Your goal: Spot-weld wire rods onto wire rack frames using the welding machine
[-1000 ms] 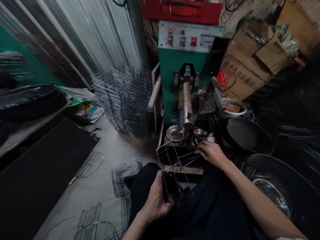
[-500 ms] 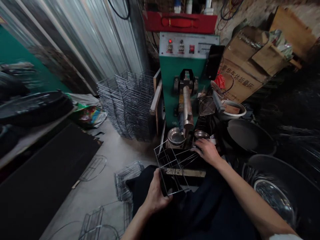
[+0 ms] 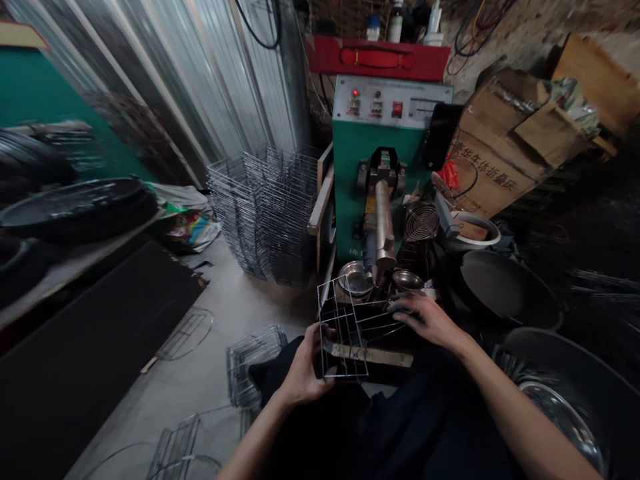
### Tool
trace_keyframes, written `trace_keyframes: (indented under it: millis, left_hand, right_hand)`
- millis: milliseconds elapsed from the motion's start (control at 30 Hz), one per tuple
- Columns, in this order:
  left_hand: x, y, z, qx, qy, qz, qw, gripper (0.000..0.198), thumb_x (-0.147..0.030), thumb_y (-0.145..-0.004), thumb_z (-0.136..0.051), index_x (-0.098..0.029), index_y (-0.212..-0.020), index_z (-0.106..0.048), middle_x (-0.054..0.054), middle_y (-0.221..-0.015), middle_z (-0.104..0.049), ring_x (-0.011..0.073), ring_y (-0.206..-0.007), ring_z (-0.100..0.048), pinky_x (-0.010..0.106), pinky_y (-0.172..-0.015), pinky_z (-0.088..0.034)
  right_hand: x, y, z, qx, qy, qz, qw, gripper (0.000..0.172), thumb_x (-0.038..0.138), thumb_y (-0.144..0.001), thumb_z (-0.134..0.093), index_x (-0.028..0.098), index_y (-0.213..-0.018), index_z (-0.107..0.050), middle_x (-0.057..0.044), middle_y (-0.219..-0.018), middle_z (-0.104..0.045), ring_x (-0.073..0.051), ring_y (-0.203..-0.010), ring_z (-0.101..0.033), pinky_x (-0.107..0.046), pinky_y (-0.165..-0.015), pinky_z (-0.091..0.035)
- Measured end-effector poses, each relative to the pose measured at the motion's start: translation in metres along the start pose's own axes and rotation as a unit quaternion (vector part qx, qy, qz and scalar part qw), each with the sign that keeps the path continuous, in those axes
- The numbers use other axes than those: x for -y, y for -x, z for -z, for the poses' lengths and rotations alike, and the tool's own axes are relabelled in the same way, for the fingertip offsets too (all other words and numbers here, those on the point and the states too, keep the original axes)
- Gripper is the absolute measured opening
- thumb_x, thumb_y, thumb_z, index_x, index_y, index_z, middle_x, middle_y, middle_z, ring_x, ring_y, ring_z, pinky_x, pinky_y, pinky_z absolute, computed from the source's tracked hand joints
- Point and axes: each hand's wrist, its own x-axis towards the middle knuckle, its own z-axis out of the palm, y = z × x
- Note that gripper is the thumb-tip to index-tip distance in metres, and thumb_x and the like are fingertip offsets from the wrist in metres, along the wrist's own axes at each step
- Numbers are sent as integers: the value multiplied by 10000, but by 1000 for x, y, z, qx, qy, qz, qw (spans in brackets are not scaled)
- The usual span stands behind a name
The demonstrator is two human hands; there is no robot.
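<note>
A small rack of thin metal wire (image 3: 344,333) is held up in front of my lap, below the metal arm (image 3: 384,223) of a green machine (image 3: 345,150). My left hand (image 3: 306,372) grips its left side, thumb low and fingers behind the wires. Loose-looking wires run from the rack to my right hand (image 3: 427,319), whose fingers are closed around their right ends; the fingertips are partly dark and blurred. Just beyond the hands sit two shallow metal bowls, a left one (image 3: 356,277) and a right one (image 3: 407,279), under the arm's tip.
Stacked wire baskets (image 3: 260,213) stand left of the machine. More wire racks (image 3: 253,360) lie on the floor by my left leg. A dark board (image 3: 125,340) lies further left. On the right are a black pan (image 3: 505,287), a large dark basin (image 3: 565,353) and a cardboard box (image 3: 493,160).
The wire rack has turned to stand more upright, and my left hand has shifted slightly left and up. My right hand has moved a little right and down. The whole view has shifted slightly.
</note>
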Motion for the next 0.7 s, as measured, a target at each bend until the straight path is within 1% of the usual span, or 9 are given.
trace_keyframes:
  millis: [67, 167, 267, 367, 467, 700]
  left_hand:
    - [2, -4, 1, -3, 2, -6, 1000, 824, -205, -700, -700, -224, -1424, -310, 150, -1367, -535, 347, -1366, -541, 584, -1179, -463]
    - [6, -10, 3, -8, 3, -5, 1000, 814, -219, -723, -694, -219, -1434, -297, 158, -1377, -533, 346, -1378, -538, 596, -1188, -449]
    - [10, -15, 5, -2, -1, -10, 1000, 821, -225, -737, -699, -217, -1446, -286, 174, -1407, -523, 355, -1400, -528, 613, -1203, -426]
    - [14, -20, 7, 10, -5, -18, 1000, 830, -211, -750, -710, -216, -1457, -275, 198, -1458, -499, 374, -1443, -492, 642, -1223, -384]
    - [16, -23, 7, 17, -8, -21, 1000, 839, -178, -762, -709, -219, -1469, -261, 212, -1493, -478, 381, -1457, -482, 660, -1224, -373]
    - [25, -25, 11, 18, -18, -35, 999, 848, -167, -769, -694, -221, -1485, -242, 208, -1492, -476, 374, -1462, -480, 661, -1234, -357]
  right_hand:
    - [-3, -1, -2, 4, 35, 13, 999, 244, 233, -1010, -601, 253, -1214, -735, -89, -1207, -755, -257, -1173, -686, -427, -1022, -536]
    - [-5, -3, -7, 0, 108, 24, 994, 367, 137, -1000, -556, 283, -1298, -713, -90, -1202, -765, -281, -1200, -674, -530, -1068, -470]
    - [-5, -4, -11, -29, 147, 23, 988, 374, 143, -1002, -572, 303, -1310, -710, -97, -1174, -776, -288, -1173, -678, -566, -1079, -406]
    - [-5, -5, -14, -57, 135, 17, 989, 336, 187, -1021, -576, 316, -1302, -708, -91, -1167, -780, -283, -1183, -670, -552, -1086, -367]
    - [-5, -5, -17, -68, 105, 6, 992, 303, 206, -1034, -565, 320, -1274, -711, -70, -1173, -779, -286, -1219, -654, -544, -1089, -336]
    - [-4, -13, -25, -92, 84, 1, 992, 274, 214, -1037, -567, 317, -1223, -741, -56, -1111, -795, -276, -1178, -676, -512, -1043, -336]
